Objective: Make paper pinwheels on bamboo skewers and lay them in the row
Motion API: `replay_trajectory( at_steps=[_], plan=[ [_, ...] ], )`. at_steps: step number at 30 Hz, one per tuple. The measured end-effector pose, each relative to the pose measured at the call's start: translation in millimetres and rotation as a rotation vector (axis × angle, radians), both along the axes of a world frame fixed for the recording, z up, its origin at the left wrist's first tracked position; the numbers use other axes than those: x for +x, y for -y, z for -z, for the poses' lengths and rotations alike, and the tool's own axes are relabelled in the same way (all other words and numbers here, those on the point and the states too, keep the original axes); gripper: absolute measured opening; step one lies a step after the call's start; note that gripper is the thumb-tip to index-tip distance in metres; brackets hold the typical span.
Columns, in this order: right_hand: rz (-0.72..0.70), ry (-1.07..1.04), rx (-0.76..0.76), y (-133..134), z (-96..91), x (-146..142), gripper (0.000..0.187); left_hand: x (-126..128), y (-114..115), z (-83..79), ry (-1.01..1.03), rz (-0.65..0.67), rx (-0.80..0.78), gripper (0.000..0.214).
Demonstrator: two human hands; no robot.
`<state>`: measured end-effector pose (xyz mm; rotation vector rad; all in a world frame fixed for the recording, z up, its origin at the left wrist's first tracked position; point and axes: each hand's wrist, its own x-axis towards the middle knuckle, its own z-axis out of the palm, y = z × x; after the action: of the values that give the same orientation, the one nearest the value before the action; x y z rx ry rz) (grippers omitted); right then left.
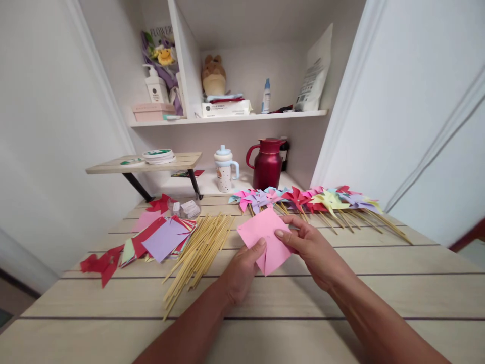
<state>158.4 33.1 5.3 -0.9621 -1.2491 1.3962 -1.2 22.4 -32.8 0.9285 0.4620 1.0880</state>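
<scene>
A pink square of paper (267, 227), slit inward near its lower corner, is held up over the table between my two hands. My left hand (244, 268) grips its lower left edge, thumb on top. My right hand (306, 242) pinches the right side with the thumb in front and fingers behind. Left of my hands lies a loose pile of thin wooden sticks (200, 253). Beyond it sits a stack of coloured paper squares with a purple sheet (165, 239) on top. Finished paper pinwheels on sticks, including a yellow pinwheel (329, 201), lie behind my hands toward the right.
Red cut paper (104, 264) lies at the left, near small clear boxes (189, 209). A low wooden stand (182, 160) holds round white discs. Behind are a cup with a handle (224, 174) and a red jug (268, 164), beneath a white shelf (235, 119).
</scene>
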Motion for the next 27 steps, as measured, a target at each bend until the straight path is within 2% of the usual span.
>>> replay_trajectory(
  at_steps=[3,8,14,22,27],
  plan=[
    [0.053,0.015,0.041,-1.4,0.3,1.3,0.029,4.2,3.0,-1.7,-0.009,0.014,0.039,0.048],
    [0.061,0.053,0.049,-0.4,-1.2,1.5,0.033,7.8,5.8,-7.0,0.058,0.023,0.025,0.051],
    [0.091,0.126,0.123,-0.8,-1.0,2.8,0.033,7.0,7.0,-15.0,0.123,-0.041,-0.065,0.048],
    [0.096,0.192,0.184,-1.4,0.8,2.1,0.028,7.5,4.6,-15.7,0.156,-0.125,-0.124,0.047],
    [0.166,0.135,0.144,-2.9,0.3,6.1,0.04,3.8,3.2,-26.9,0.286,-0.18,-0.138,0.048]
  ],
)
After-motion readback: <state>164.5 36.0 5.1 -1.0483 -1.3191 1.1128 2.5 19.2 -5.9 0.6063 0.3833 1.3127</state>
